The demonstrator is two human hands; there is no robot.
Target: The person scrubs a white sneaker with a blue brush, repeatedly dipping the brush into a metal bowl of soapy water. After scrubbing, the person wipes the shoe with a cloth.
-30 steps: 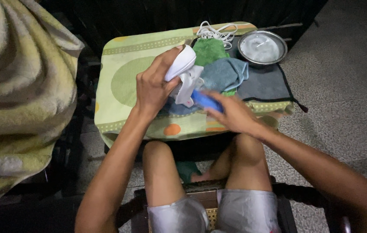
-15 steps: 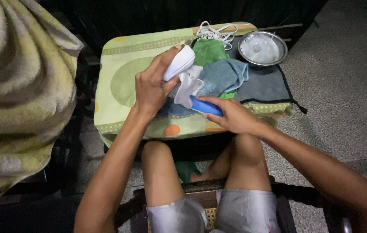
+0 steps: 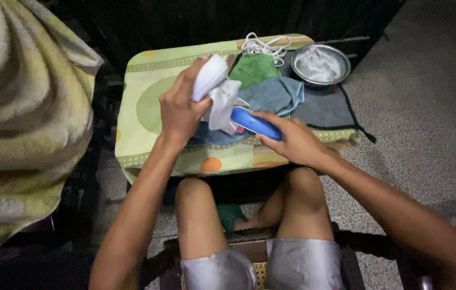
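A seated person, seen from a head-worn camera, with both arms bare from the lower edge of the frame to the fingertips; no sleeve, watch, ring or bracelet shows on either. The left hand (image 3: 181, 110) and the right hand (image 3: 291, 140) are ungloved, the nails short and unpainted. The person wears pale silver-grey shorts of smooth, slightly shiny cloth (image 3: 268, 266), creased over both thighs and ending well above the knees. Below the hems the legs are bare, the two knees rounded and uncovered. The feet lie in deep shadow and cannot be made out.
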